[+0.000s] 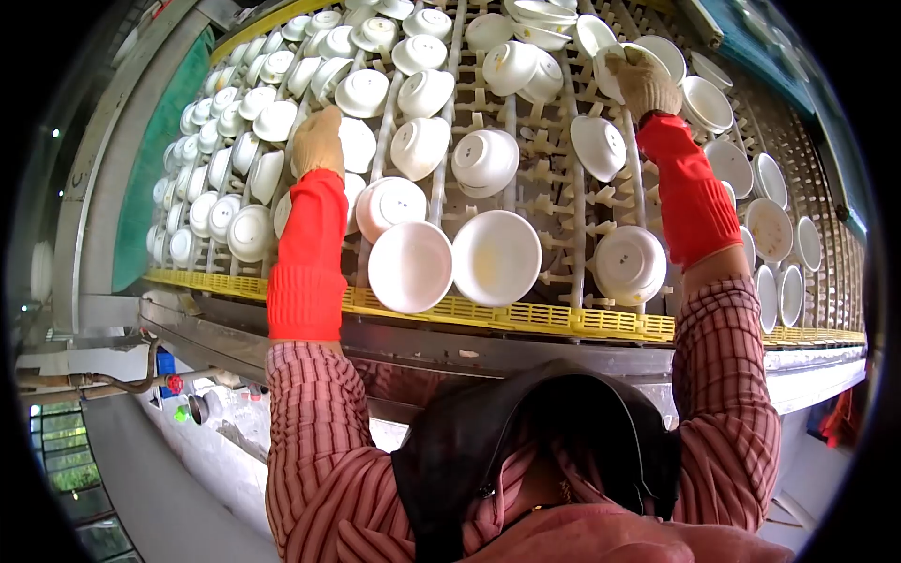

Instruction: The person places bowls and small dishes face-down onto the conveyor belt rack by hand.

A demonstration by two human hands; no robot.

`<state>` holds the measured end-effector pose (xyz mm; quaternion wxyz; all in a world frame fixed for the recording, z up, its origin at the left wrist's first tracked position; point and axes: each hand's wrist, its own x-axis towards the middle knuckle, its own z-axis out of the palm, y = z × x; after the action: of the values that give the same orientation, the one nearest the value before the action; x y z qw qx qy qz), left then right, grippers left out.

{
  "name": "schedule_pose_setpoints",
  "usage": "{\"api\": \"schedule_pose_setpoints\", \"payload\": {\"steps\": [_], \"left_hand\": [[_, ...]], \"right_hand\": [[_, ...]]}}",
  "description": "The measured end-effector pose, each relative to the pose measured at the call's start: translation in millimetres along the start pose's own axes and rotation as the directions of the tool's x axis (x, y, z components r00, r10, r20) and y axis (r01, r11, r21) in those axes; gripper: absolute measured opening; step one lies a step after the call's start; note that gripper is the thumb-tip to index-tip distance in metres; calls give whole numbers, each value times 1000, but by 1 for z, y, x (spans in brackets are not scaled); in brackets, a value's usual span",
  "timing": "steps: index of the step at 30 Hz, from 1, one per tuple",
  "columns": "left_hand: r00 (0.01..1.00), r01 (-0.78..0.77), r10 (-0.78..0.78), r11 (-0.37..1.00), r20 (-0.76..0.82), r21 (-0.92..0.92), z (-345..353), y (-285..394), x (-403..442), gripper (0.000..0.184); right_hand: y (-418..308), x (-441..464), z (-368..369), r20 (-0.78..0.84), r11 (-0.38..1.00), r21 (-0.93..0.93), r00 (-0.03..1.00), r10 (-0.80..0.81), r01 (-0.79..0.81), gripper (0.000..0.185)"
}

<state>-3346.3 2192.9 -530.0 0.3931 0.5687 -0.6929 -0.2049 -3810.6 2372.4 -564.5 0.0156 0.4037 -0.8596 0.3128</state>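
Observation:
My left hand (319, 143), in a tan glove with a red cuff, is closed at the edge of a white bowl (357, 145) on the pegged conveyor. At the upper right my right hand (648, 84), gloved the same way, has its fingers curled over the rim of another white bowl (610, 75). Upside-down bowls stand around both hands. Close to the front edge, two bowls (410, 266) (496, 259) show their insides, the right one with a yellowish stain.
Rows of white bowls (251, 233) fill the conveyor's left side. More bowls (768, 230) lean on the pegs at the right. A yellow slotted strip (563, 322) runs along the front edge. Green sheeting (160, 178) hangs at the left, and a metal frame (89, 178) stands beside it.

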Motion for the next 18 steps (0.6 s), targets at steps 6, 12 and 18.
{"api": "schedule_pose_setpoints", "payload": {"steps": [6, 12, 18], "left_hand": [[710, -679, 702, 662, 52, 317, -1, -31, 44, 41], [956, -293, 246, 734, 162, 613, -8, 20, 19, 34], [819, -574, 563, 809, 114, 126, 98, 100, -45, 67]], "right_hand": [[8, 10, 6, -121, 997, 37, 991, -64, 69, 43], [10, 30, 4, 6, 990, 137, 999, -44, 42, 42], [35, 12, 0, -35, 824, -57, 824, -566, 564, 20]]}}
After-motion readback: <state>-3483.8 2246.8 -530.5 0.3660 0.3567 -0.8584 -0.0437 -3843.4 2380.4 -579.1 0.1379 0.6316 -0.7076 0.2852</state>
